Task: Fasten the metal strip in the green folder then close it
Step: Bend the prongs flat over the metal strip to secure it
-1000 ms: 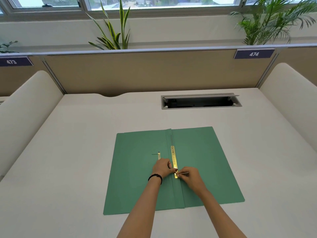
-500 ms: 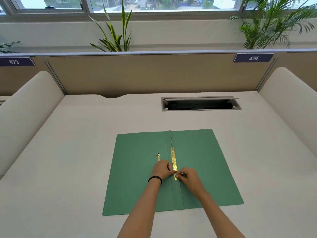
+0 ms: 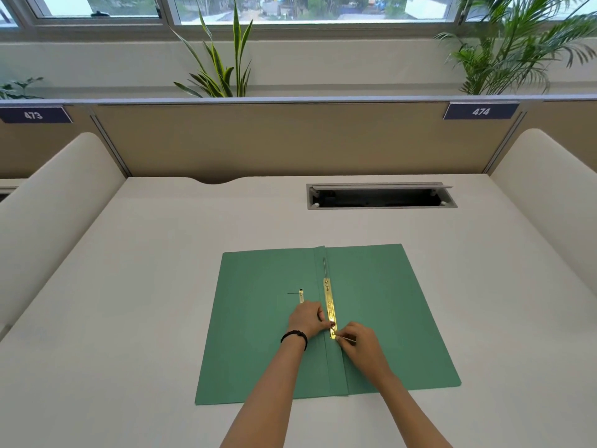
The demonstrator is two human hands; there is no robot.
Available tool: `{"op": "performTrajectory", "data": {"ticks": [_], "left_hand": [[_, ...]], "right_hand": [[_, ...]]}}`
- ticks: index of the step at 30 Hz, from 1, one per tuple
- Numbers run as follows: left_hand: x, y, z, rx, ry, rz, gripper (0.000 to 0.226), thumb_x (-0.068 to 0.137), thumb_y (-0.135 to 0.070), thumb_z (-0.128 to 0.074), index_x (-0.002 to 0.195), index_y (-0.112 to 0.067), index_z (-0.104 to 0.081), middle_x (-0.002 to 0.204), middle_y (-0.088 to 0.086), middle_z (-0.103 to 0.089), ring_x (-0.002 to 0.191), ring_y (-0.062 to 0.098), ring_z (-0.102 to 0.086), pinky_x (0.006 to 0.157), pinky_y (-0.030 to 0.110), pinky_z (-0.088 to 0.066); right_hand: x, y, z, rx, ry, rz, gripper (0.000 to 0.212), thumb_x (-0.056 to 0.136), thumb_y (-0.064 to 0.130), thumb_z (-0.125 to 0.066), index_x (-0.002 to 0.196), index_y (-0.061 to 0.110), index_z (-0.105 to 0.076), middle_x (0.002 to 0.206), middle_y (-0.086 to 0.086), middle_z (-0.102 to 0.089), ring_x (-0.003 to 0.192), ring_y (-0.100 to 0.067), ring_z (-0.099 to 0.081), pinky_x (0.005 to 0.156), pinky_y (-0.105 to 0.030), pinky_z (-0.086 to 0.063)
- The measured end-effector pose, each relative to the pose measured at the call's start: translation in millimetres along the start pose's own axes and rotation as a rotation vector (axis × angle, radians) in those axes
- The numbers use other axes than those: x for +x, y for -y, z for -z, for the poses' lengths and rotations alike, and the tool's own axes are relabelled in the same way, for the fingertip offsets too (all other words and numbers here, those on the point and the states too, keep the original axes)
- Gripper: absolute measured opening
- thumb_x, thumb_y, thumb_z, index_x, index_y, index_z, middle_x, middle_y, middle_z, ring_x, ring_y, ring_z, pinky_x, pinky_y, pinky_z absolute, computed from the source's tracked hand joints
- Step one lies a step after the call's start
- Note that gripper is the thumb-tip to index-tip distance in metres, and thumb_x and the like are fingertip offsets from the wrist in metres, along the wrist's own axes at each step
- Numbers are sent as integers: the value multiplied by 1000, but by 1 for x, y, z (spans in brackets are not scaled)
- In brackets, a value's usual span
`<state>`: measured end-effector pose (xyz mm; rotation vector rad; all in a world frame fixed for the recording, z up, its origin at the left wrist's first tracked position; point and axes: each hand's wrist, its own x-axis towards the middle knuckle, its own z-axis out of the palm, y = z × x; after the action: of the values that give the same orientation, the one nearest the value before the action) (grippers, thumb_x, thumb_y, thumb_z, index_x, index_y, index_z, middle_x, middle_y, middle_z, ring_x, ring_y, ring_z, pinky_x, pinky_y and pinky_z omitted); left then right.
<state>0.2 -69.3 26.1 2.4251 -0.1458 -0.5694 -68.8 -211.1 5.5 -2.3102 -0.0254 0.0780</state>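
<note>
A green folder [image 3: 387, 318] lies open and flat on the desk. A gold metal strip [image 3: 329, 305] runs along its centre fold, with a thin prong [image 3: 325, 266] pointing away beyond its far end. My left hand [image 3: 307, 320] presses fingertips on the strip's near part from the left. My right hand [image 3: 361, 345] pinches a thin metal prong [image 3: 347, 339] at the strip's near end. A small gold piece [image 3: 301, 295] sits on the left flap, partly behind my left hand.
A white desk [image 3: 145, 286] holds the folder. A cable slot [image 3: 381, 196] opens at the back right. Padded dividers [image 3: 48, 205] stand on both sides, with a beige partition [image 3: 290, 140] behind.
Both hands stay at the strip's near end; the view has tilted slightly, so the folder sits a little lower in frame.
</note>
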Motion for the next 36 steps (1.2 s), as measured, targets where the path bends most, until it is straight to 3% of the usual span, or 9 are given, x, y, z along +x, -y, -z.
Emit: {"op": "performTrajectory", "data": {"ticks": [2,10,13,19,22,25,28,33,36], "left_hand": [[0,0,0,-2,0,-4,38,77,-31,-72,57,-26,-40,59,-11,-45,69,15,-49,53,20,-34],[1,2,0,3,7,-11,38,77,-31,-71,57,-26,-39,58,-11,-45,57,7,-43,53,19,-34],[0,2,-1,4,0,-14,38,77,-31,-71,57,-26,-39,59,-12,-45,58,7,-43,53,18,-34],[-4,4,0,-23,-20,-43,35,78,-29,-71,58,-25,-42,59,-12,-44,55,4,-41,51,18,-33],[-9,9,1,-38,-50,-93,20,80,-30,-68,71,-20,-53,63,-11,-44,57,3,-40,53,17,-34],[-19,18,4,-115,-80,-162,12,86,-29,-60,85,-17,-59,81,-5,-50,70,6,-46,65,17,-40],[-33,39,11,-146,-220,-188,12,85,-29,-61,88,-17,-62,93,0,-58,87,10,-51,79,23,-44],[-66,90,36,-186,-610,19,7,80,-24,-69,80,-22,-63,92,-1,-58,90,15,-53,76,24,-40],[-85,118,49,-199,-748,180,7,81,-18,-68,85,-17,-63,94,4,-57,92,24,-54,74,29,-41]], "right_hand": [[-2,0,-1,9,-1,10,9,80,14,-64,84,10,-72,75,-2,-63,70,-13,-60,66,-27,-52],[-9,-3,-1,175,-17,-2,27,84,18,-61,58,13,-57,62,-4,-53,57,-9,-47,53,-17,-35],[-10,-7,-3,223,-28,-19,25,84,18,-61,62,6,-61,65,-10,-57,58,-9,-48,54,-19,-36],[-8,-7,-6,209,-46,-27,22,83,14,-61,62,10,-58,60,1,-53,58,-7,-46,54,-16,-35],[-5,-4,-4,214,-19,-58,19,85,15,-59,66,12,-61,58,6,-53,56,-4,-47,54,-15,-35],[1,-4,-3,230,15,-82,23,85,18,-58,63,19,-63,56,3,-55,54,-2,-46,55,-19,-35],[7,-9,-5,233,17,-126,25,84,25,-57,62,14,-62,60,-15,-61,55,-8,-48,57,-30,-39],[12,-11,-6,184,23,-138,30,84,31,-56,62,11,-60,55,-3,-56,53,-9,-48,57,-31,-41],[13,-9,-7,138,-2,-137,33,85,31,-54,61,10,-58,54,-7,-58,51,-10,-47,55,-30,-38]]}}
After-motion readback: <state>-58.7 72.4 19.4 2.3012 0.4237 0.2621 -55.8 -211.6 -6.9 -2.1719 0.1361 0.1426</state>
